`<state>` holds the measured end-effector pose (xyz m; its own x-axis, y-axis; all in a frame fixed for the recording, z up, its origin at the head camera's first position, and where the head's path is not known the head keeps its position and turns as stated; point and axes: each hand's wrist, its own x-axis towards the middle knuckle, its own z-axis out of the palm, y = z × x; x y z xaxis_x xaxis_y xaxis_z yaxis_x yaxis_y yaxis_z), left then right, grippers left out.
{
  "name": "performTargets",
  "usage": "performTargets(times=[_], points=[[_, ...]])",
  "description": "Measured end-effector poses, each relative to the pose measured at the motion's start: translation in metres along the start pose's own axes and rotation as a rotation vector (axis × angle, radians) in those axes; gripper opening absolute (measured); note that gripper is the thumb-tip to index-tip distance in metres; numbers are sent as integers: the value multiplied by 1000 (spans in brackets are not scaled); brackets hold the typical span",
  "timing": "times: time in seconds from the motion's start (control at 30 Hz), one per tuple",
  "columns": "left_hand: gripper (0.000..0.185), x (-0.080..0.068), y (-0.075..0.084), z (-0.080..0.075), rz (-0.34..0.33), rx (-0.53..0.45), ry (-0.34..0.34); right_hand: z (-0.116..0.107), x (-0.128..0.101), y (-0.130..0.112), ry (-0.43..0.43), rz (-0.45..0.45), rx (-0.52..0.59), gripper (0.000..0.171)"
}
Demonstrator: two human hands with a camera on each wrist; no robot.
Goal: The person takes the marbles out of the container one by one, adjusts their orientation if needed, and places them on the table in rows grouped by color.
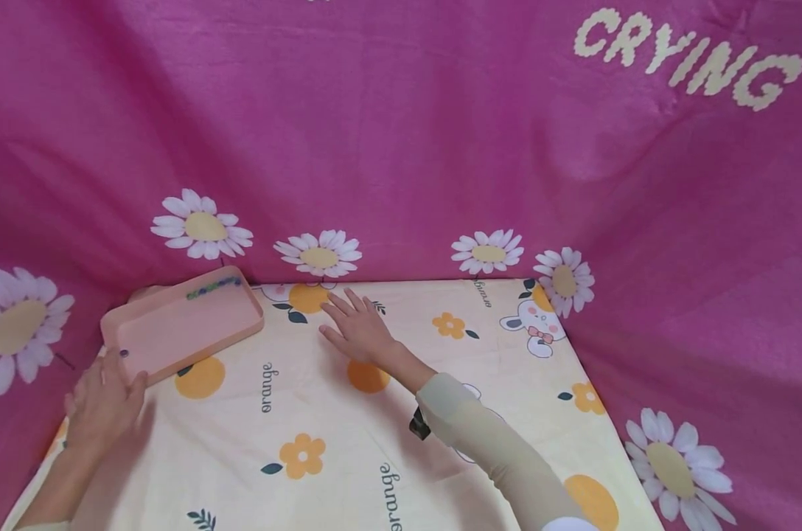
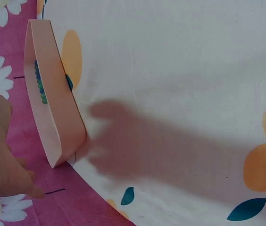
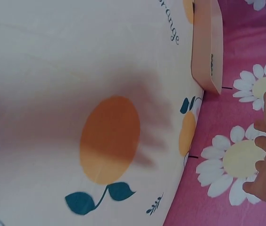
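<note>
Sleeve [image 1: 503, 456]; right fingers [image 1: 340, 304], left fingers [image 1: 113, 366] apart; shallow, round-cornered pink tray [image 1: 182, 324]; blue-green beads [image 1: 211, 288] inside

The surface [image 1: 228, 490] is covered with a cream cloth [image 1: 348, 509] printed with oranges [image 1: 200, 377], orange flowers [image 1: 303, 456], dark leaves [image 1: 271, 469], rabbits [image 1: 537, 321] and the word "orange" [image 1: 266, 387]. Directly on it, at the far left corner, sits a shallow rectangular pink tray [image 1: 182, 317] with rounded corners, set askew to the far edge, its left end near the left edge.

Tiny pieces [image 1: 213, 288] in tray [image 1: 182, 321], indistinct
</note>
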<state>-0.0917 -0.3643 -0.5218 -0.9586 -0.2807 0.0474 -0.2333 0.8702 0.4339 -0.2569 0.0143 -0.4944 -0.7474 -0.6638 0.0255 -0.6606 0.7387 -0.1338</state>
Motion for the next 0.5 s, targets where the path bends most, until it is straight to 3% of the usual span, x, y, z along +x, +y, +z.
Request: performTargets(times=[0.27,0.5], points=[[70,6,-9,3,10,-13,22,8,23,-11,-23,7,-9,57],[70,13,-20,5,-16,-16,-23,17,46,-21,-60,1,-51,57]])
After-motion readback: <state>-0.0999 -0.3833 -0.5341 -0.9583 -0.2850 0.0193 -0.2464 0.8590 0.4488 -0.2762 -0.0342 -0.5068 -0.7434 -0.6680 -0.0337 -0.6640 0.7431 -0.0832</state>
